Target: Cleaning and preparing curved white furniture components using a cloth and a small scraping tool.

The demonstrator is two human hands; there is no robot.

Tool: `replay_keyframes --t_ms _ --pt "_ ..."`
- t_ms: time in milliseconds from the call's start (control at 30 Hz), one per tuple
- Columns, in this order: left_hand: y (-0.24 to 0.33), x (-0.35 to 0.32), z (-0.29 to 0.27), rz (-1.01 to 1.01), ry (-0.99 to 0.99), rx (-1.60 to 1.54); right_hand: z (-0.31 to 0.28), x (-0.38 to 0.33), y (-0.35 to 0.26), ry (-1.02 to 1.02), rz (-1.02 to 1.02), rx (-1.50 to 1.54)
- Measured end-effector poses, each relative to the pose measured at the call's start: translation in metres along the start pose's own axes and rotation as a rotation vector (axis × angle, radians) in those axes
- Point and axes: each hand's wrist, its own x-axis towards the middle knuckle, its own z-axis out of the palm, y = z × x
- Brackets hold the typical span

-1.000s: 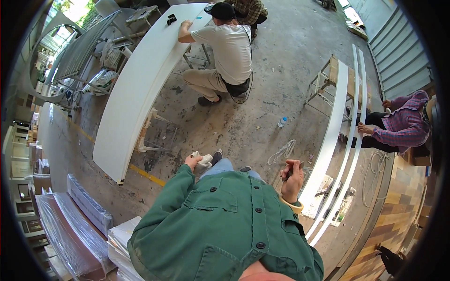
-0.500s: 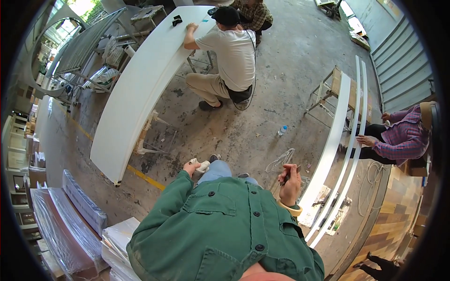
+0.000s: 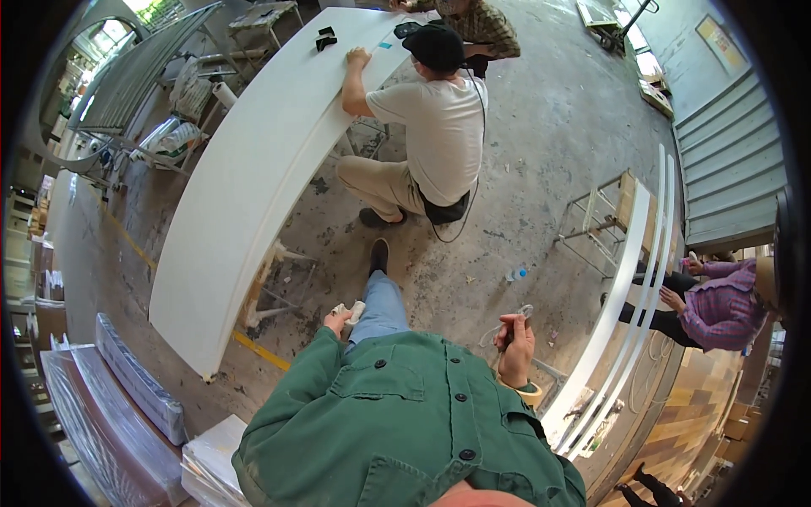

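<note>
My left hand [image 3: 338, 319] sticks out of a green jacket sleeve and grips a small white object [image 3: 352, 312] beside my blue-trousered knee [image 3: 382, 306]. Raised at the right, my right hand [image 3: 515, 346] is closed on a thin dark tool with a loop of pale cord [image 3: 511, 321] hanging from it. A roll of tan tape [image 3: 530, 392] sits around my right wrist. One dark shoe [image 3: 379, 254] of mine steps forward on the concrete floor.
A long white panel [image 3: 253, 169] on trestles runs ahead left, with a crouching person in a white shirt [image 3: 439, 135] touching it. Narrow white strips [image 3: 625, 296] lie on a stand at right, beside a seated person in purple [image 3: 718, 304]. Wrapped boards [image 3: 127, 389] are stacked lower left.
The view has moved forward toward the white panel and the crouching person. My foot has stepped ahead. Both hands keep their grips.
</note>
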Motion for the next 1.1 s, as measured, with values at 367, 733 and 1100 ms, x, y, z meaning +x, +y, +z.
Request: replay_keyframes --t_ms 367,733,1100 --pt "0.201 0.152 -0.005 0.009 -0.148 0.004 0.213 0.109 -0.009 -0.361 0.347 -0.387" --pt "0.248 0.194 0.035 -0.107 -0.189 0.160 0.269 0.159 -0.007 -0.298 0.372 -1.003" --pt "0.265 0.225 0.042 -0.065 -0.213 0.198 0.307 0.173 -0.028 -0.259 0.333 -1.079"
